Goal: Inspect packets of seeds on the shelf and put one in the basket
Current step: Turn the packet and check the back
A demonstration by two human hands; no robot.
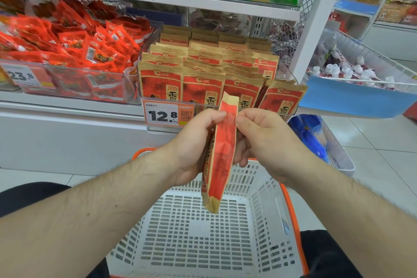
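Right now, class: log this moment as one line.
left hand: holds seed packet | right hand: pinches packet | basket: below, empty

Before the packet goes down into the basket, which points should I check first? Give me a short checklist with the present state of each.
1. Packet held firmly: ok. The left hand grips its side and the right hand pinches its upper edge.
2. Packet above the basket: ok, its lower end hangs over the opening.
3. Room in the basket: ok, the visible floor is bare.
4. Packet undamaged: cannot tell, it is turned edge-on to the camera.
5. Packet matches the shelf packets: ok, same red and tan paper.
6. Path downward free: ok, nothing lies between the packet and the basket floor.
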